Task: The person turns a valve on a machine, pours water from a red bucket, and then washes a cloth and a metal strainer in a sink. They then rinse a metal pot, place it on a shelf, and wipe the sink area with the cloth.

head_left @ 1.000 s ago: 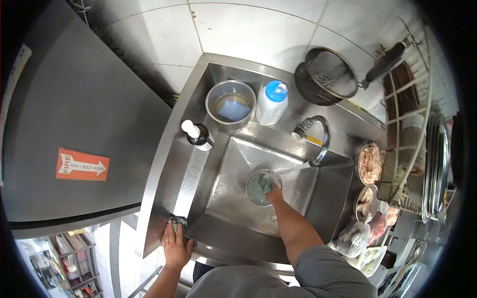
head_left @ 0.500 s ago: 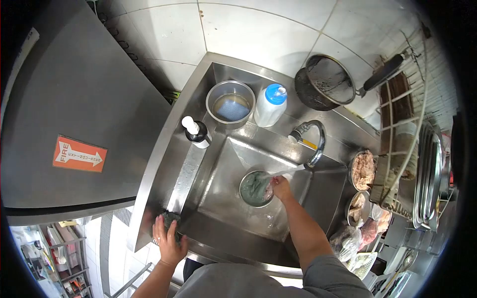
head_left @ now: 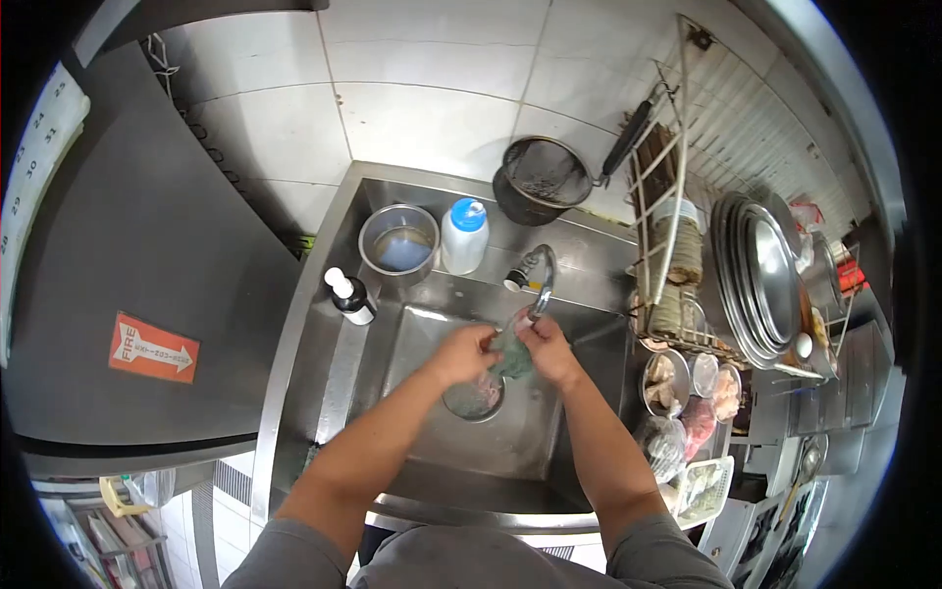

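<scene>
Over the steel sink (head_left: 530, 447), my left hand (head_left: 459, 354) and my right hand (head_left: 550, 350) both grip a crumpled green cloth (head_left: 512, 356) between their fingers. It hangs just below the curved faucet (head_left: 547, 280), close to the spout. Under my left hand, a round metal bowl (head_left: 475, 398) rests on the sink bottom, with murky greenish and pinkish contents that I cannot make out. A dark green pad (head_left: 311, 455) lies on the left sink ledge, partly hidden by my left forearm.
Along the back ledge stand a steel pot (head_left: 399, 245) with liquid, a blue-capped bottle (head_left: 465, 236) and a black-handled strainer (head_left: 543, 182). A pump bottle (head_left: 350, 297) is at left. To the right are a wire rack (head_left: 677, 236), food bowls (head_left: 665, 385) and plastic bags (head_left: 663, 447).
My left hand has left the pad on the left ledge and come over the sink. My right hand has lifted the green cloth out of the bowl toward the faucet. The view has shifted.
</scene>
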Demonstrator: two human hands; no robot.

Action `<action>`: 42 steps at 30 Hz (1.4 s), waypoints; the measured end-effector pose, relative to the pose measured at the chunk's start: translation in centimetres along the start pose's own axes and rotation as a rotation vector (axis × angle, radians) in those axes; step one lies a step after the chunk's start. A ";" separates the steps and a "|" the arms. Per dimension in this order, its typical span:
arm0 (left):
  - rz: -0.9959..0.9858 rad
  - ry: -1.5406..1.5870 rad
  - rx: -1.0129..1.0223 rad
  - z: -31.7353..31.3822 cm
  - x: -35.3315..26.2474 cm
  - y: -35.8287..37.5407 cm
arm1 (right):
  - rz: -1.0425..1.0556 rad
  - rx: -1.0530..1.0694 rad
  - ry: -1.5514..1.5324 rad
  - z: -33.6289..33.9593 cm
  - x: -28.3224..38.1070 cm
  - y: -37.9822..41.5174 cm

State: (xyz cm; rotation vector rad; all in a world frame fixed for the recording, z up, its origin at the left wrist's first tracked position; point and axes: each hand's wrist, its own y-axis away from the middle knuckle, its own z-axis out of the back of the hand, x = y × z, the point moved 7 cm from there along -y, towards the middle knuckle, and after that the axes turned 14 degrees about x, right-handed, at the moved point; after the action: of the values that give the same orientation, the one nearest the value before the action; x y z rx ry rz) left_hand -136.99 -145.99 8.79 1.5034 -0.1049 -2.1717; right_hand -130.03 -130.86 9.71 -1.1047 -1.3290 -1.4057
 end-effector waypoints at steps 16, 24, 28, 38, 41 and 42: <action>-0.017 0.225 -0.742 8.7 9.5 4.5 | -0.309 0.141 0.343 2.5 -4.3 -0.3; -0.177 -0.158 -0.476 2.9 1.6 3.3 | 0.172 0.204 0.098 -6.6 1.1 -4.6; -0.035 0.273 -0.258 -3.6 9.1 -1.2 | 0.058 0.119 -0.007 -6.8 3.1 -2.8; 0.231 0.211 -0.124 -3.7 6.7 -1.6 | -0.003 -0.221 -0.164 6.8 -10.1 5.9; 0.179 0.306 -0.089 -3.5 5.7 -3.3 | -0.120 -0.044 -0.049 1.0 -9.9 5.9; 0.171 0.517 -0.094 -3.3 4.6 -3.3 | -0.209 0.001 0.092 -0.8 -10.1 5.6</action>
State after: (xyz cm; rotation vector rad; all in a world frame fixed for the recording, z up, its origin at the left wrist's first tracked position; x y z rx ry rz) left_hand -136.47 -144.43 2.47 1.8714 0.0423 -1.5777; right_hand -122.47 -131.60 1.04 -0.9098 -1.4099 -1.5878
